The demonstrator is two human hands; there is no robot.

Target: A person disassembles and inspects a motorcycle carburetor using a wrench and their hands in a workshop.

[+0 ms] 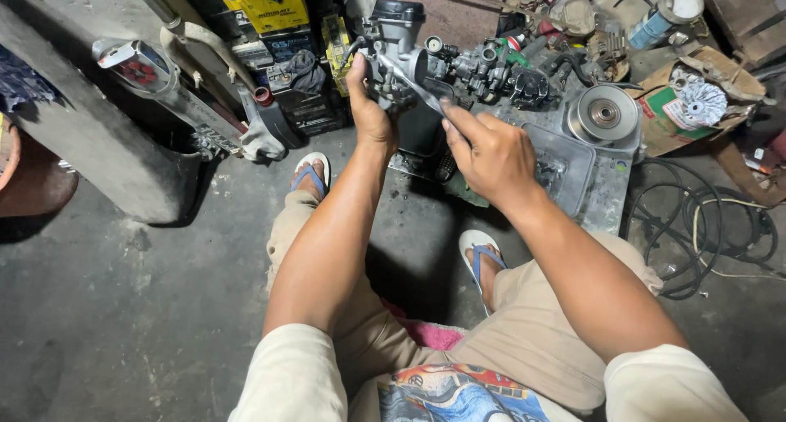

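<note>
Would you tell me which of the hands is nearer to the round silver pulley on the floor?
Right. The right hand is just left of the pulley; the left hand, gripping the carburetor, lies farther left.

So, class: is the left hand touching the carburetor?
Touching. The head view shows the left hand wrapped around the side of the carburetor, thumb pressed against its grey body, with no gap between them.
</note>
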